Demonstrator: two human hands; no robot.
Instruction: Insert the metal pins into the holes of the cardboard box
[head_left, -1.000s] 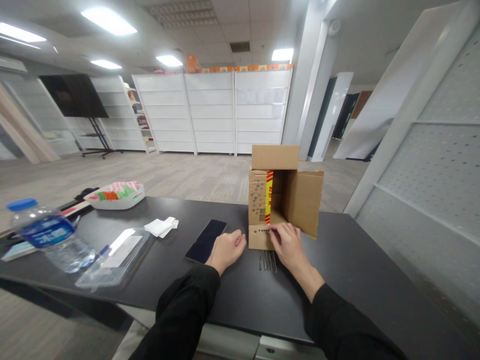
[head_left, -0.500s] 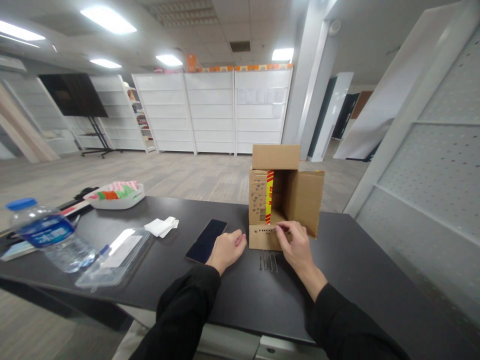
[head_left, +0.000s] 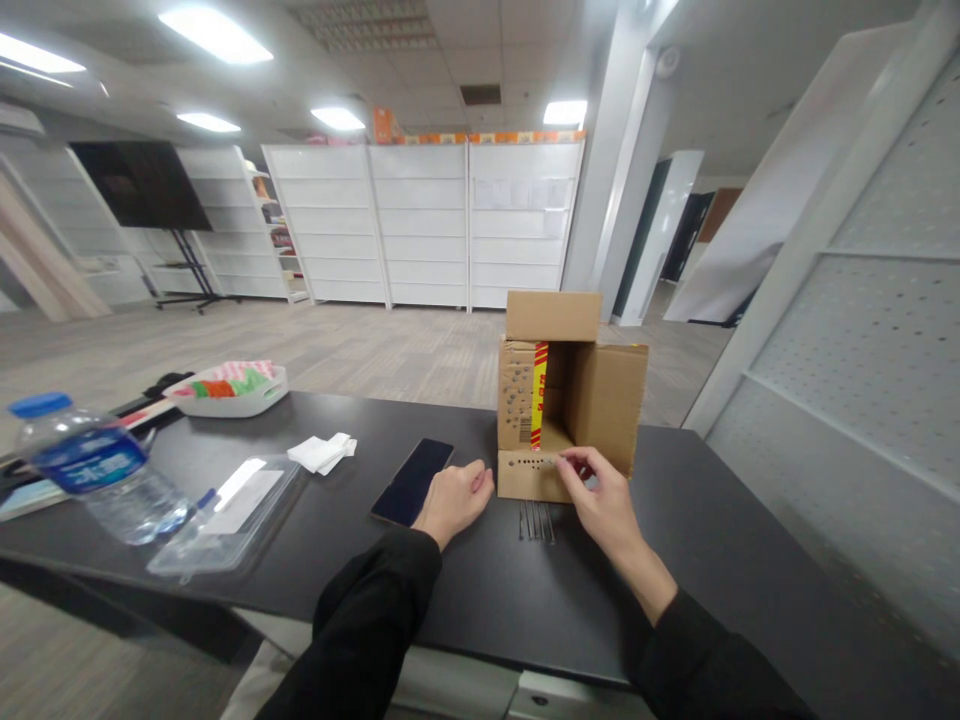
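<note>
A cardboard box stands on the dark table, its opening towards me and its flaps spread. Along its lower front flap runs a row of dark holes or dots. My right hand is at that flap's right end, thumb and fingertips pinched together; whatever they hold is too small to make out. My left hand rests as a loose fist between the box and a dark phone; no object shows in it. Several thin metal pins, perhaps nails, lie side by side before the flap.
To the left are a folded white tissue, a clear plastic case and a water bottle with a blue cap. A white tray of colourful items sits at the table's back left edge. A perforated panel rises on the right.
My right hand has shifted slightly right along the flap, its fingers still pinched. The left hand and the box have stayed in place.
</note>
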